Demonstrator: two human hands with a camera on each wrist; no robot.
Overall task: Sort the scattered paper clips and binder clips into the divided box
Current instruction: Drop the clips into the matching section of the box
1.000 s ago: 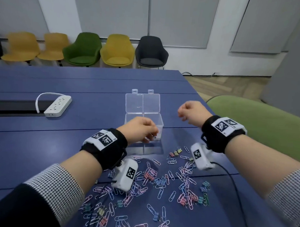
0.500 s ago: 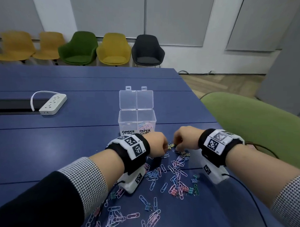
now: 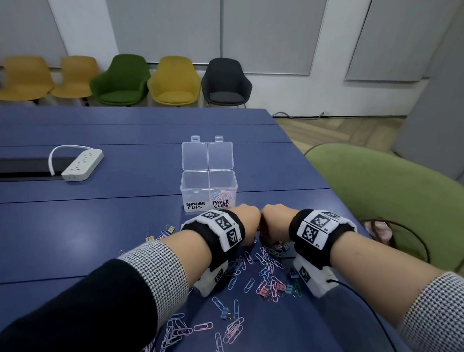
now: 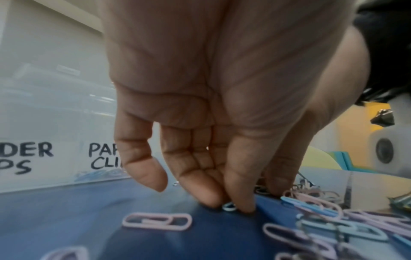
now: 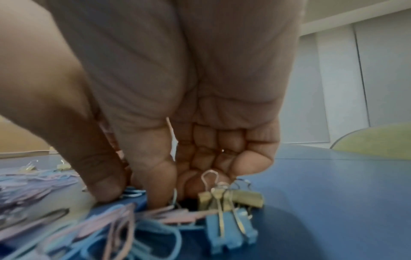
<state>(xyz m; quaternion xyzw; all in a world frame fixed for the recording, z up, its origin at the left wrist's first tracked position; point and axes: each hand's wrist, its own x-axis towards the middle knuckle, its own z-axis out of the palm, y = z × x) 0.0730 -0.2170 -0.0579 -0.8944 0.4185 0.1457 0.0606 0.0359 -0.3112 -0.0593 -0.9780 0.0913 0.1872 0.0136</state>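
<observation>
The clear divided box [image 3: 209,175] stands open, with "BINDER CLIPS" on its left half and "PAPER CLIPS" on its right half, which holds several clips. Just in front of it both hands are down on the pile of scattered clips [image 3: 266,279]. My left hand [image 3: 247,223] curls downward, and its fingertips [image 4: 243,205] pinch a blue paper clip [image 4: 229,207] against the table. My right hand [image 3: 274,222] pinches another blue paper clip [image 5: 134,192] between thumb and forefinger. A gold binder clip [image 5: 232,198] and a blue binder clip [image 5: 229,228] lie right beside those fingers.
More pastel paper clips and small binder clips lie scattered toward me on the blue table [image 3: 92,223]. A white power strip [image 3: 82,165] sits far left by a cable slot. A green chair [image 3: 398,208] stands at the table's right edge.
Both hands have dropped from box height to the table and come together over the clips. The left hand left the box's front, and the right hand came down from the air.
</observation>
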